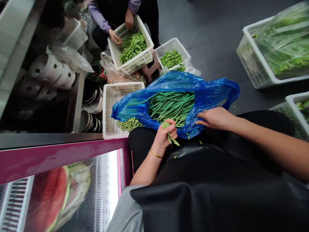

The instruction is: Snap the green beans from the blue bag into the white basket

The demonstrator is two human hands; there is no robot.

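A blue plastic bag lies open across my lap, filled with long green beans. My left hand, with a gold bangle at its wrist, is closed round a few short green bean pieces in front of the bag. My right hand is at the bag's right side, its fingers slightly apart against the blue plastic, with nothing visible in them. Beyond my left hand, a white basket holds cut bean pieces and is partly covered by the bag.
Across from me, a person's hand reaches into a white basket of green pods. A smaller basket sits beside it. At right stands a basket with bagged vegetables. Cut watermelon lies in a lit case at lower left.
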